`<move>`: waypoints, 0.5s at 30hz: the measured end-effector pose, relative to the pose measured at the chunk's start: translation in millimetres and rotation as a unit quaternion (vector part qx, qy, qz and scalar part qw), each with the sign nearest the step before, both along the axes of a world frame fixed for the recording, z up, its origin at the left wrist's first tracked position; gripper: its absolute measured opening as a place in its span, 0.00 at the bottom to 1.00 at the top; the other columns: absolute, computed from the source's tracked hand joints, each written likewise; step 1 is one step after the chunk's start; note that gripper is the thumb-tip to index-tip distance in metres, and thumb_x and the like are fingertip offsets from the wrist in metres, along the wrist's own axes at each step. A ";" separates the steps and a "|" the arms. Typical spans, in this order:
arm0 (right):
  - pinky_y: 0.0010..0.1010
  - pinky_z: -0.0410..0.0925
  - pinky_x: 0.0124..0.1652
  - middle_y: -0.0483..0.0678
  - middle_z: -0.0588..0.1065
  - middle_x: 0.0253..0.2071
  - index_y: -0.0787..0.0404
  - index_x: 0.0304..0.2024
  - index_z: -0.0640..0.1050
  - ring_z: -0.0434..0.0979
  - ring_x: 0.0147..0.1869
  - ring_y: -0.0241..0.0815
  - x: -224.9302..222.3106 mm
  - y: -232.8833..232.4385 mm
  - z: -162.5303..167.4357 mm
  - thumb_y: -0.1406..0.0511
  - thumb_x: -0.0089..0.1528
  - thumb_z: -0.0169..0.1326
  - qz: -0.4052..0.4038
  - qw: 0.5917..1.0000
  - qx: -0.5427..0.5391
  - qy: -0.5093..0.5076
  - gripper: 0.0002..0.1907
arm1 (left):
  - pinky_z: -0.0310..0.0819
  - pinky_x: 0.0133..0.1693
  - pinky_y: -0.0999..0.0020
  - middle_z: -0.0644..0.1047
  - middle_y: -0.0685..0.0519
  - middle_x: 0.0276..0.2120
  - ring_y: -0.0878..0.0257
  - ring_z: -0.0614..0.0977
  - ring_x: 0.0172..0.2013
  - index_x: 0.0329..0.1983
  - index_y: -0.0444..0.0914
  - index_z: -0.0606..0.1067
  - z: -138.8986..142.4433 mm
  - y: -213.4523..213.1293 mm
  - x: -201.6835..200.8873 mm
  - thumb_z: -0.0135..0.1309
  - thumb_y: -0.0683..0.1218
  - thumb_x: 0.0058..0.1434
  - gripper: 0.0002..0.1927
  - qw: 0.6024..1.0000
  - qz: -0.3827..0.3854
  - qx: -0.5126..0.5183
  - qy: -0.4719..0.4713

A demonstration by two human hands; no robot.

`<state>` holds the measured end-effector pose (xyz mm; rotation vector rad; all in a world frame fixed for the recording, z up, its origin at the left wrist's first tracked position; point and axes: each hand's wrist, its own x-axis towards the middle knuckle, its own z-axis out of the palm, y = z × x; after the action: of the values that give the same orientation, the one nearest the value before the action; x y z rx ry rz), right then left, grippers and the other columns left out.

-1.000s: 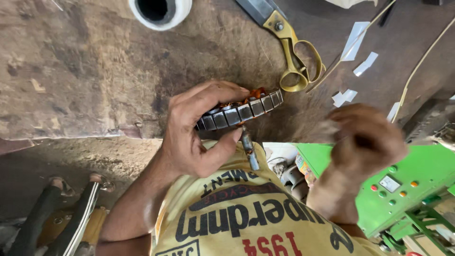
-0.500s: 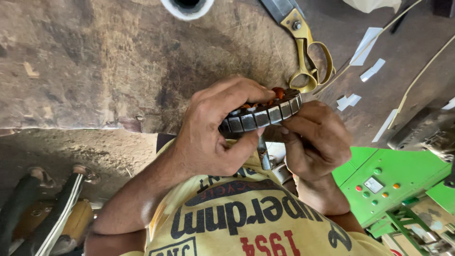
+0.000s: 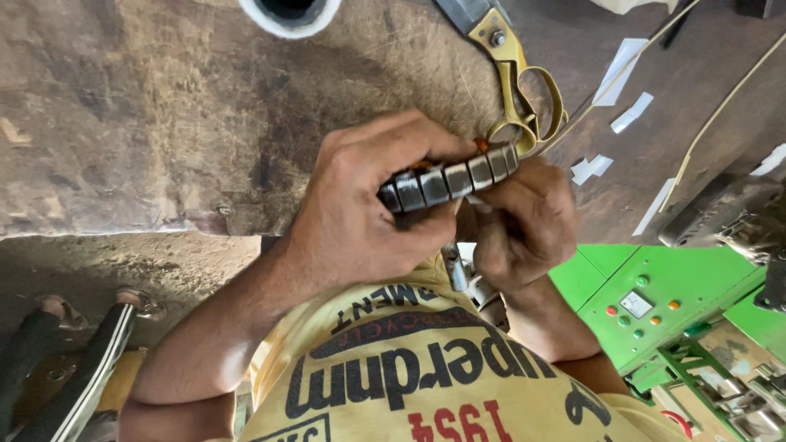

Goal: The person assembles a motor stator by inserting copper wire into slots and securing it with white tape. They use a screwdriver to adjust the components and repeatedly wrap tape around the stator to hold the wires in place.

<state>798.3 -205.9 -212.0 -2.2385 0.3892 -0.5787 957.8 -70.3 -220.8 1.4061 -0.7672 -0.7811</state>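
Note:
A ring-shaped metal stator core (image 3: 449,182) with grey laminated segments and a bit of orange copper winding at its far end is held edge-on above a worn wooden bench (image 3: 147,123). My left hand (image 3: 360,205) wraps over it from the left, thumb below and fingers across the top. Curled under and against its right end is my right hand (image 3: 524,225), whose fingertips press on the core. A small white scrap shows between the fingers. The inside of the ring is hidden by my hands.
Yellow-handled scissors (image 3: 524,90) lie on the bench just beyond my hands. A white round rim (image 3: 291,15) sits at the top edge. White paper strips (image 3: 622,69) lie at right. A green control box (image 3: 655,303) with buttons stands lower right. Another person's legs (image 3: 74,344) are lower left.
My right hand has come in from the right and closed under the stator core. My left hand and the core have shifted slightly right and up.

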 end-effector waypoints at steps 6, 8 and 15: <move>0.36 0.72 0.36 0.57 0.74 0.36 0.72 0.38 0.74 0.77 0.37 0.50 10.0 -18.8 15.0 0.81 0.59 0.54 0.034 0.999 0.004 -0.034 0.06 | 0.87 0.42 0.70 0.79 0.49 0.40 0.63 0.85 0.39 0.53 0.31 0.75 3.3 1.5 3.4 0.60 0.37 0.61 0.16 1.000 -0.019 -0.017 -0.001; 0.39 0.73 0.35 0.56 0.74 0.33 0.71 0.35 0.72 0.78 0.34 0.51 12.9 -21.5 20.4 0.80 0.60 0.54 0.059 0.996 -0.028 -0.065 0.05 | 0.87 0.41 0.70 0.80 0.49 0.40 0.63 0.86 0.38 0.52 0.31 0.75 2.7 -0.1 2.8 0.61 0.37 0.61 0.16 1.000 -0.028 -0.014 -0.001; 0.37 0.72 0.34 0.55 0.76 0.33 0.67 0.32 0.74 0.81 0.34 0.51 18.3 -26.4 27.0 0.71 0.65 0.59 0.091 0.991 -0.047 -0.087 0.08 | 0.83 0.44 0.67 0.79 0.48 0.41 0.62 0.86 0.40 0.54 0.33 0.74 0.4 0.6 2.5 0.62 0.39 0.63 0.17 0.999 -0.048 -0.004 -0.002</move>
<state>816.7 -232.3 -185.0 -2.2612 0.0695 -0.7002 960.3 -69.7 -220.4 1.3722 -0.8455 -0.8486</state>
